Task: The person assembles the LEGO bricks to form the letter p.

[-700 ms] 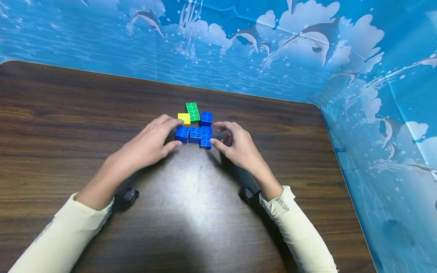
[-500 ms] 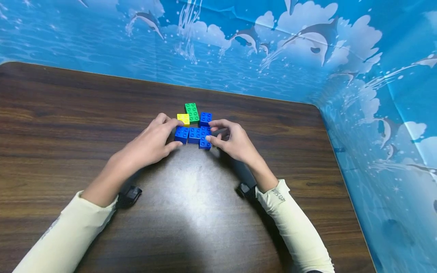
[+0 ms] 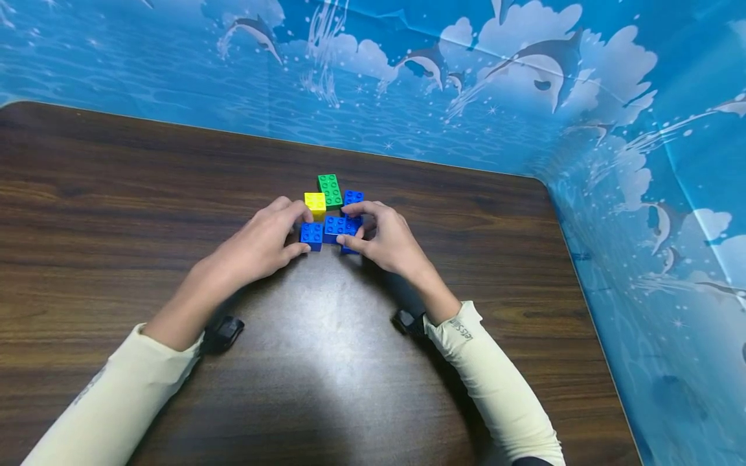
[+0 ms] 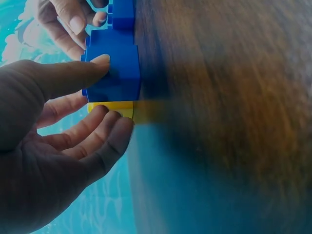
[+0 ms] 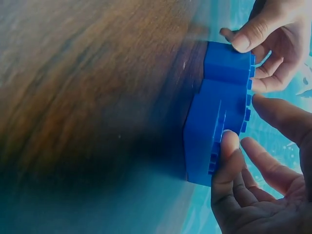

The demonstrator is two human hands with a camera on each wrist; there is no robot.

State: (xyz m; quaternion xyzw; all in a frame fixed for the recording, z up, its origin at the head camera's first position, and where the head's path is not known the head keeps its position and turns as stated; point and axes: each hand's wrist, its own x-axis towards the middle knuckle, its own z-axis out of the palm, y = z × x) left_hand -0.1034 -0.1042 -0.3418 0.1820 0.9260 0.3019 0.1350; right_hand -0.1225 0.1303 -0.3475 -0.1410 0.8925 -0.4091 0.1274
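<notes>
In the head view several toy building bricks sit close together. My left hand (image 3: 256, 236) pinches a square blue brick (image 3: 311, 234) at the left of the front row, thumb on its near face. A yellow brick (image 3: 315, 203) lies just behind it, by my left fingertips. Over the middle blue brick (image 3: 334, 223), my right hand (image 3: 387, 239) reaches with spread, bent fingers. Its thumb tip is right at the studs in the right wrist view, and a lower finger overlaps the long blue brick (image 5: 200, 136), partly hidden from above.
Behind the front row stand a green brick (image 3: 329, 189) and another blue brick (image 3: 353, 196). The dark wooden table (image 3: 146, 168) ends at a blue dolphin-print curtain (image 3: 373, 77) along the back and right.
My right hand has moved left from beside the long blue brick to over the middle one. The left blue brick has shifted slightly toward me, away from the yellow brick, in my left hand.
</notes>
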